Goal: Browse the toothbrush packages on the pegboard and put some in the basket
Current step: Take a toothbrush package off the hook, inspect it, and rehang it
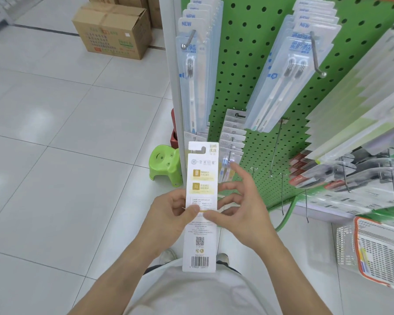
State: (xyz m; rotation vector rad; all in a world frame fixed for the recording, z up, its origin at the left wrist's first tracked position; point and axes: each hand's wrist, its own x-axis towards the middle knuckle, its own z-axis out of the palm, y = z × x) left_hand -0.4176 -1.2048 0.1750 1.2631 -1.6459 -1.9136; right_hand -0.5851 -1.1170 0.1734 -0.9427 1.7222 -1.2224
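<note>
Head view: a long, flat white card package [201, 205], its printed back with barcode facing up, is held in front of the body, off the green pegboard [255, 92]. Left hand [168, 214] pinches its left edge with thumb on top; right hand [239, 210] steadies the right edge by thumb, fingers spread loosely behind it. Browsing seems underway; this package is not yet in the white slotted plastic basket [373, 251], near right on glossy tiles. Clear, stiff blister packs [280, 83] hang on metal hooks.
</note>
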